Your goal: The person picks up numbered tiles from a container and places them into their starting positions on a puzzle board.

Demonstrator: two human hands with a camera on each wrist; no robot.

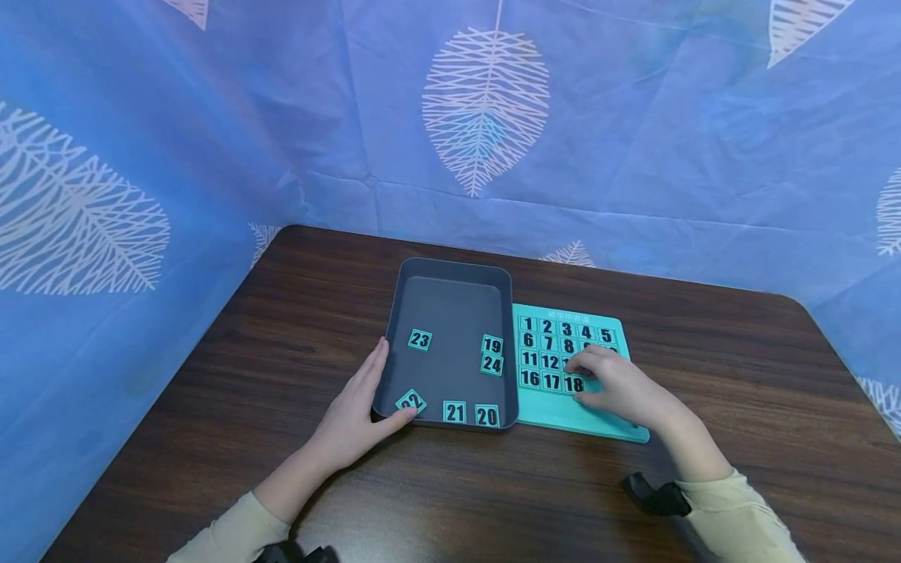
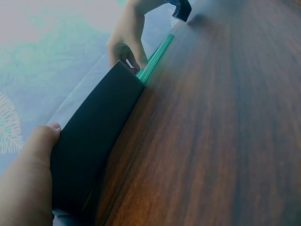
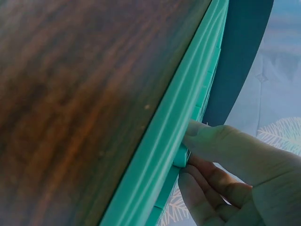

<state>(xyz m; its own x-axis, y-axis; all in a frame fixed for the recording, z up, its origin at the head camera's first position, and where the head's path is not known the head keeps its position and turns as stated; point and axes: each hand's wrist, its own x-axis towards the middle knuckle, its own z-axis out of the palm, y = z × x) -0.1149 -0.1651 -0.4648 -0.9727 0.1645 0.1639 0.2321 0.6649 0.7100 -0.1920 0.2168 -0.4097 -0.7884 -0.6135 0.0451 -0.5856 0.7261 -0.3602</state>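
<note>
My left hand (image 1: 348,426) rests at the near left corner of a dark grey tray (image 1: 450,309). Its fingers lie straight along the left side, while the thumb reaches over the near rim (image 2: 89,96) beside the tilted 22 tile (image 1: 411,402). On the right, a turquoise number board (image 1: 556,414) holds rows of numbered tiles starting from 1. My right hand (image 1: 619,387) is over it, thumb and fingertips pinching the 18 tile (image 1: 573,384) at the end of the lowest filled row. Several tiles behind that hand are partly hidden.
Loose in the tray are tiles 23 (image 1: 420,339), 19 (image 1: 492,345), 24 (image 1: 492,364), 21 (image 1: 454,412) and 20 (image 1: 487,415). Tray and board adjoin on a dark wooden table (image 1: 457,500). Blue leaf-patterned cloth (image 1: 619,141) hangs behind.
</note>
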